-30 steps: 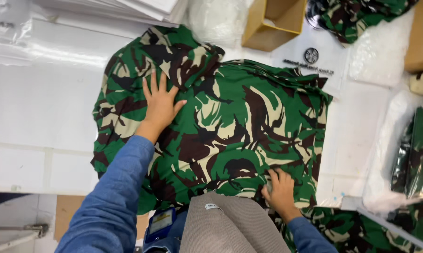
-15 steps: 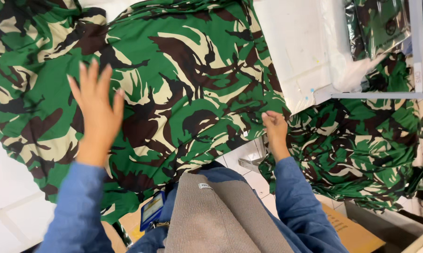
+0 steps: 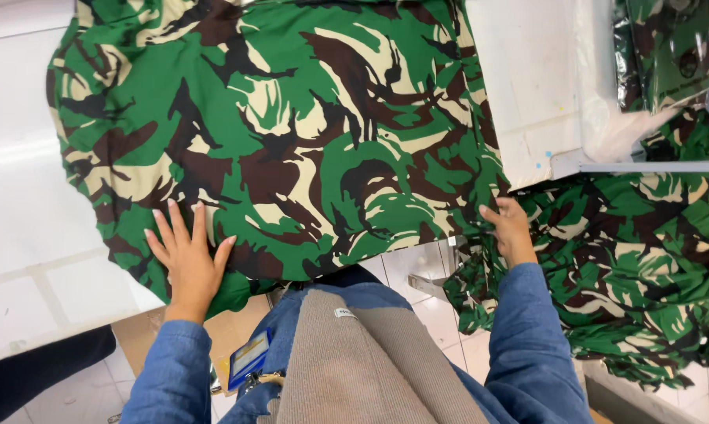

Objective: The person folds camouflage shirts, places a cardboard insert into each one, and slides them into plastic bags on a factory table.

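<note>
A large piece of green, brown, black and cream camouflage cloth (image 3: 292,133) lies spread over a white table (image 3: 17,180). My left hand (image 3: 186,259) rests flat on its near left edge, fingers spread, palm down. At the cloth's near right edge my right hand (image 3: 507,228) has its fingers curled into the fabric where it hangs off the table corner. Both arms wear blue denim sleeves.
More camouflage cloth (image 3: 629,267) is heaped below the table on the right. Bagged camouflage pieces (image 3: 665,51) lie on the table's far right in clear plastic. A cardboard box (image 3: 229,330) stands on the tiled floor under the table edge.
The view has dropped and shifted right. My left hand has come down to the cloth's near edge and flattened on it. My right hand stays at the right edge, still holding fabric.
</note>
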